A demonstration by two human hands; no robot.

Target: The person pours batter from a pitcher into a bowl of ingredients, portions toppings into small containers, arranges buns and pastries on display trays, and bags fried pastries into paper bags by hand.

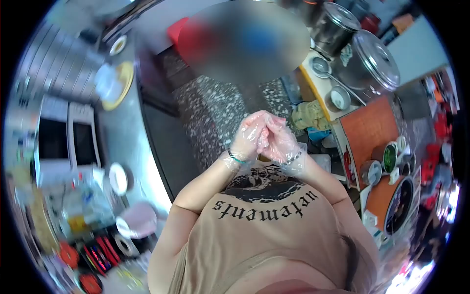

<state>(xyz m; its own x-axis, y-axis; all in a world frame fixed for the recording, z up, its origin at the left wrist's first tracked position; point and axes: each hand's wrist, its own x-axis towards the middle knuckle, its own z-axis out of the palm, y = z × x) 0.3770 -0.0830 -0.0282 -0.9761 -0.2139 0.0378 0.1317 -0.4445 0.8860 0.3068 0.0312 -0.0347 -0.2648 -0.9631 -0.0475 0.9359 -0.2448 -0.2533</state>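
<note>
I have both hands together at the middle of the frame, in front of the tan shirt (pixel 254 245) with its dark print and lettering. The left hand (pixel 250 134) and the right hand (pixel 280 144) touch, fingers bent in against each other, and each wears a thin clear plastic glove (pixel 293 165) reaching to the wrist. A teal band shows at the left wrist, dark beads at the right. From here I cannot tell whether either grip is open or closed around something, since the folded hands hide what lies between them. Speckled floor (pixel 210 117) shows beyond the hands. On the left of the frame I see a metal counter (pixel 120 130) carrying a yellow round board (pixel 128 81) and a white bowl (pixel 118 179). At upper right stand two lidded metal pots (pixel 367 63), with a ladle (pixel 345 88) near them, and right of centre lies an orange-brown board (pixel 369 125). A blurred patch covers the top centre.
</note>
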